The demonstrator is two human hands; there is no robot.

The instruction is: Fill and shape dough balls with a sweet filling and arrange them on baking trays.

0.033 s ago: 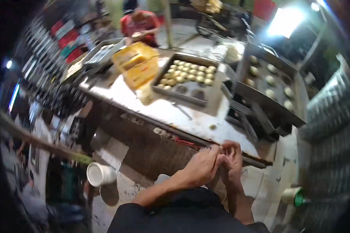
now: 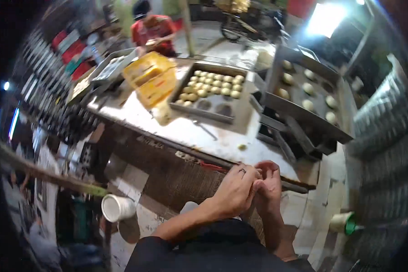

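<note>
In front of my body, above the table's near edge, my two hands meet. A dark ring shows on a finger of my left hand (image 2: 236, 187), whose fingers bend inward against the other hand. My right hand (image 2: 269, 185) is cupped, its fingers curled toward the left. Whatever lies between them is hidden by the fingers. Beyond the hands, a small greenish-yellow lump (image 2: 242, 147) rests on the white, floured table (image 2: 167, 131). Farther off, rows of pale dough balls (image 2: 216, 84) fill much of a dark metal tray (image 2: 199, 113).
A stack of deep trays (image 2: 303, 106) stands at the right, its top one holding several spaced dough balls. Yellow crates (image 2: 156, 86) and a thin tool (image 2: 206, 130) are on the table. Across it sits a person in red (image 2: 154, 34). White bucket (image 2: 118, 207) lower left; green-rimmed container (image 2: 343, 223) lower right.
The whole scene has shifted slightly left in the picture and looks sharper. My hands stay together in nearly the same pose.
</note>
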